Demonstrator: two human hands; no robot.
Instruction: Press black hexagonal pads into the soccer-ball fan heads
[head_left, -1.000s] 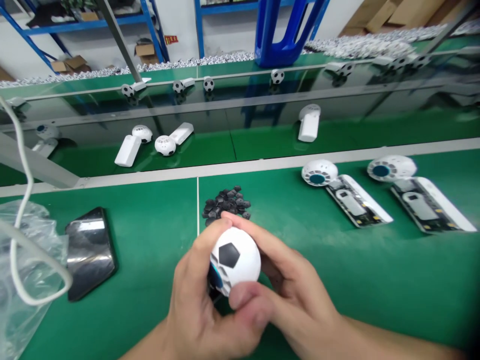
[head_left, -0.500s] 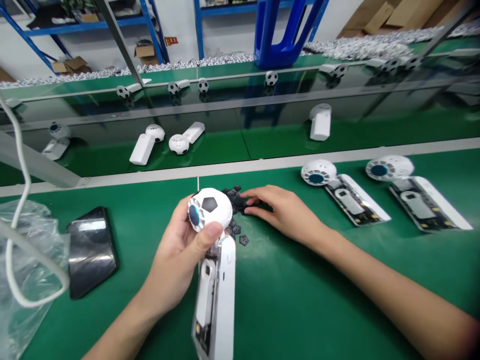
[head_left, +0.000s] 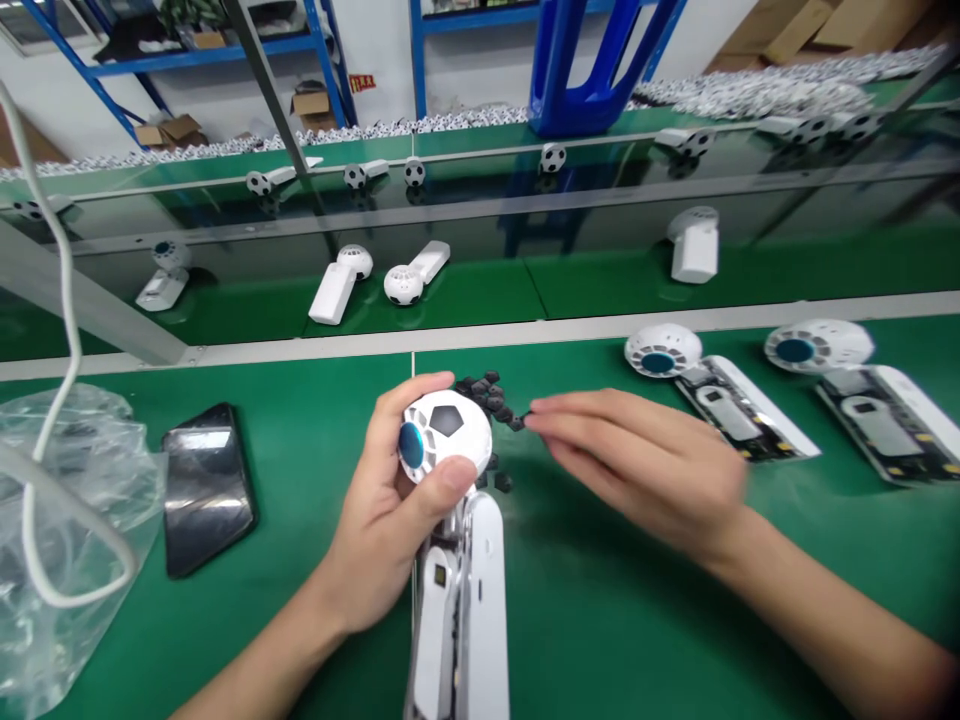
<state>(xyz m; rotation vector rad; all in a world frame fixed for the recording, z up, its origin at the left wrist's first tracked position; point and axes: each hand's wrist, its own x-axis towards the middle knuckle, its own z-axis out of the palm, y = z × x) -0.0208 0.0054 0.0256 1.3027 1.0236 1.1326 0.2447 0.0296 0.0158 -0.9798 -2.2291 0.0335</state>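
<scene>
One black pentagon (head_left: 446,421) sits on white ball head (head_left: 466,440), grasped in left hand (head_left: 394,510) above tabletop (head_left: 615,630). Right hand (head_left: 649,465) pinches what looks like black piece (head_left: 528,412); more lie in loose pile (head_left: 484,388). Judged unfinished: inner unit (head_left: 709,383), outer unit (head_left: 870,400) show no pentagons on visible sides. Clear bag (head_left: 94,450), left: contents indiscernible. Cardboard box (head_left: 172,130), beyond: contents hidden.

White round-headed device (head_left: 487,560), dark pentagon (head_left: 446,420) on top, black pieces (head_left: 491,396) heaped beside
</scene>
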